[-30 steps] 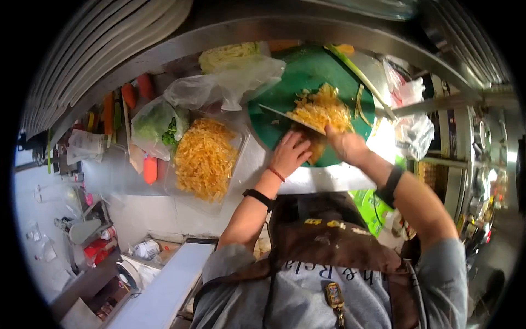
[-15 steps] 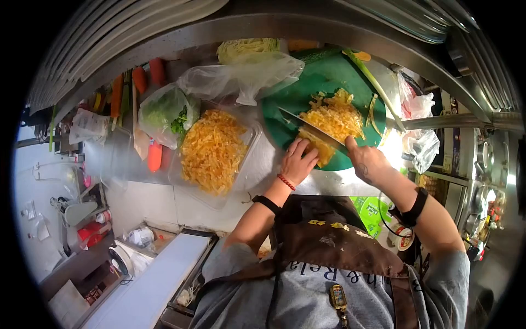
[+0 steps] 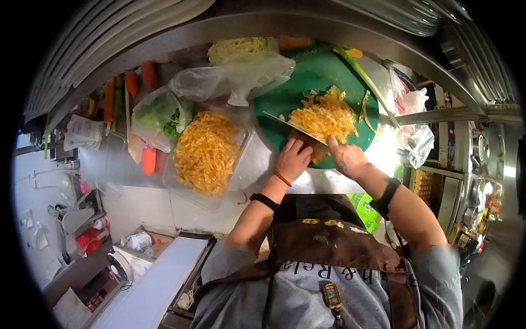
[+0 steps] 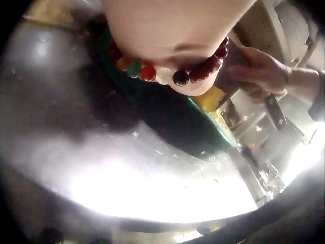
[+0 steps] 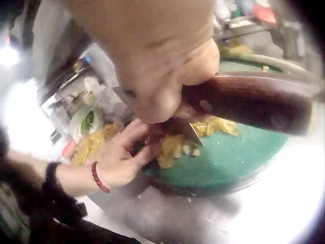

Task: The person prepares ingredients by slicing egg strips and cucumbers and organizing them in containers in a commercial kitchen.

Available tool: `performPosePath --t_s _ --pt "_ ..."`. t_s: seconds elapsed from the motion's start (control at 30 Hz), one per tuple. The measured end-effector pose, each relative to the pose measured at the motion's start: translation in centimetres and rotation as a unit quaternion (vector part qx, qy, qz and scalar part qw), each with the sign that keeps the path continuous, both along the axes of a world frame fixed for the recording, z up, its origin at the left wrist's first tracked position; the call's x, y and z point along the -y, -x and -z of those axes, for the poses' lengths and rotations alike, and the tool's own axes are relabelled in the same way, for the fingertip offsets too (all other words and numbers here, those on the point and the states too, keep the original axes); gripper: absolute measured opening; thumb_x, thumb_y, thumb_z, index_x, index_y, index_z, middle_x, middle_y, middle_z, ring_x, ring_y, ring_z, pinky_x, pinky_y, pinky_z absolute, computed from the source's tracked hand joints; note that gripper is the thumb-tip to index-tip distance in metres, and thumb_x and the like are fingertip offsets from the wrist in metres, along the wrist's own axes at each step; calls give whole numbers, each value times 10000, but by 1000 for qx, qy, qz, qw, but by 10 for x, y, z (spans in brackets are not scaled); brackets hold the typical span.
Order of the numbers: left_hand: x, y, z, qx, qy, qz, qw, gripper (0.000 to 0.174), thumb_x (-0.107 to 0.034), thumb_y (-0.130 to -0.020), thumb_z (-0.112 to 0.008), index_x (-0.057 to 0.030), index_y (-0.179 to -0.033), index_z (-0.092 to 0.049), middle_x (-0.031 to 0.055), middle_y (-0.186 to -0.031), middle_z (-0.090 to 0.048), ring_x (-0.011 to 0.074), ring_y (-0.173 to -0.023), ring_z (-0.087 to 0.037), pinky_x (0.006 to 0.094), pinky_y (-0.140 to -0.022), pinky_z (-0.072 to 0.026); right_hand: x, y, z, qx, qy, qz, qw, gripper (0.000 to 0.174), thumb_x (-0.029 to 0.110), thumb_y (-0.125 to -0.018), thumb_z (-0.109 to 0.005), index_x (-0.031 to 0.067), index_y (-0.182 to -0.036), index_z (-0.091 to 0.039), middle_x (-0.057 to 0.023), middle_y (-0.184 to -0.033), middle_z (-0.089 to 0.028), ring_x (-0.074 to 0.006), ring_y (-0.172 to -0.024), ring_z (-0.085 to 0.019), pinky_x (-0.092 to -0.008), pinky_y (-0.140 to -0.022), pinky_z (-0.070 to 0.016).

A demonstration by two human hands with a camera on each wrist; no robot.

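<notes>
A round green cutting board [image 3: 269, 123] bears a heap of cut yellow strips [image 3: 326, 116]. My right hand [image 3: 349, 157] grips a wide-bladed kitchen knife [image 3: 296, 126] by its dark wooden handle [image 5: 254, 101]. The blade slants across the board between the heap and my left hand [image 3: 295, 162]. With bent fingertips close to the blade, my left hand holds down yellow food sheets [image 3: 320, 154] on the near side of the board. The fingers partly cover these sheets. In the left wrist view, the forearm and bead bracelet hide most of the left hand's work.
To the left, a clear plastic tray [image 3: 234, 178] holds many yellow strips. Bagged greens [image 3: 153, 122], an orange-red object [image 3: 148, 159] and shredded cabbage [image 3: 235, 50] lie around it. A long green stalk [image 3: 364, 79] crosses the board's right edge. A metal shelf [image 3: 307, 23] overhangs the back.
The knife has shifted slightly left across the board, nearer to my left fingers, and less of the yellow sheets shows. My left hand stays beside the blade. The head view has swayed a little.
</notes>
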State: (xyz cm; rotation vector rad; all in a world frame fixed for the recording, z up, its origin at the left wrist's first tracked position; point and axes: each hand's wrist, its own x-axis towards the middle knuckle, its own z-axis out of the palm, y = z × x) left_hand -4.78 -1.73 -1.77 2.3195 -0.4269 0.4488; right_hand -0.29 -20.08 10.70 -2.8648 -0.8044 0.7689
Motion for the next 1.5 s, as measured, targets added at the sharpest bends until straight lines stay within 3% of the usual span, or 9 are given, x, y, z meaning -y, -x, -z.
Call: performPosePath --t_s 0.2,0.4,0.57,0.77,0.93,1.07,1.23,1.33,1.5 --pt "0 2 -3 -1 20 19 1000 134 -140 -792 -677 -103 -917 -649 128 -1174 -562 346 -1128 -512 426 -941 -464 -13 -8 -68 -69 24 24 997 253 80 -900 -423 6 -1135 -363 -265 -731 -639 -433 -700 -655 -504 -599 -521" --pt "-1 4 -4 -7 21 21 1000 170 -128 -779 -680 -93 -940 -636 135 -1140 -554 348 -1115 -513 425 -929 -465 0 -8 10 -24 -41 16 999 314 80 -883 -427 4 -1180 -360 -264 -773 -647 -427 -734 -655 -496 -632 -524" --pt "-3 8 -11 0 16 7 1000 249 -125 -759 -703 -113 -1003 -652 165 -1161 -536 402 -1128 -494 454 -937 -460 -5 1 -70 -61 24 28 997 332 38 -853 -442 3 -1174 -365 -252 -772 -652 -426 -743 -658 -493 -627 -522" --pt "-3 9 7 13 16 0 1000 243 -128 -765 -702 -114 -1003 -659 154 -1182 -530 396 -1139 -489 455 -936 -458 -3 -2 -5 -35 -1 43 998 305 25 -832 -472 13 -1122 -379 -244 -738 -649 -422 -732 -659 -505 -612 -515" --pt "-4 13 -13 -14 25 -30 999 202 -129 -760 -705 -107 -955 -655 146 -1125 -543 393 -1121 -498 453 -920 -467 -15 2 -76 -87 47 18 995 340 65 -882 -445 12 -1205 -354 -249 -844 -665 -407 -785 -671 -468 -666 -536" --pt "1 13 11 -25 31 -22 999 190 -128 -738 -715 -107 -912 -642 147 -1105 -546 387 -1118 -499 448 -907 -472 -16 11 -20 -67 32 22 997 325 88 -888 -441 3 -1193 -363 -264 -885 -666 -407 -793 -671 -477 -679 -532" --pt "-6 10 9 0 31 -4 1000 207 -156 -749 -712 -120 -946 -661 144 -1128 -546 382 -1116 -501 440 -918 -465 -18 -8 -38 10 -32 -23 999 359 39 -817 -500 15 -1150 -369 -235 -734 -646 -418 -714 -657 -487 -602 -519" --pt "-6 11 5 -9 36 -6 999 168 -173 -787 -700 -95 -929 -655 147 -1164 -547 373 -1120 -503 437 -920 -463 -15 8 -55 -59 6 32 998 341 36 -827 -482 17 -1148 -368 -241 -749 -650 -414 -719 -663 -489 -609 -523" --pt "-6 9 -2 -20 17 6 1000 133 -165 -799 -695 -73 -877 -637 147 -1152 -557 362 -1106 -515 433 -908 -467 -17 -2 -4 -6 -1 11 1000 228 68 -865 -449 36 -1079 -375 -248 -731 -649 -408 -697 -667 -489 -584 -520"
